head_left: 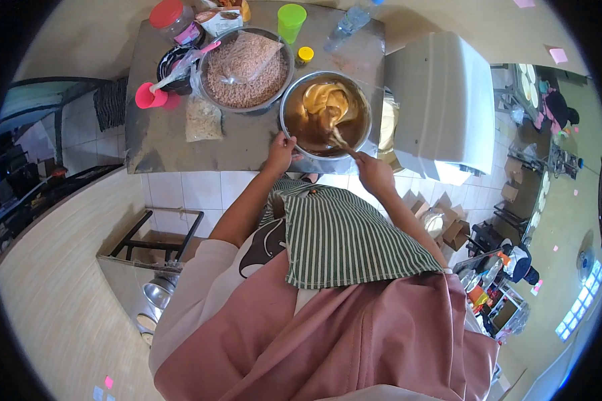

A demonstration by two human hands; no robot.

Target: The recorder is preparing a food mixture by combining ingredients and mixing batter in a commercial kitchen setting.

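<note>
A round metal bowl (368, 120) stands near the table's front edge. In it, a thick tan cream (326, 100) sits in folds amid a glossy brown liquid (302, 128). My left hand (282, 154) grips the bowl's rim at its near left side. My right hand (374, 174) is closed around the handle of a wooden stirring spoon (341, 142). The spoon leans into the bowl over the near right rim, and its head is hidden in the mixture.
Behind the bowl to the left, a wide basin (289, 70) holds brownish granules and a plastic bag. Around it stand a pink cup (151, 96), a red-lidded jar (170, 19), a green cup (290, 23), a yellow-capped jar (304, 55) and a water bottle (348, 28). A white appliance (441, 100) borders the table's right.
</note>
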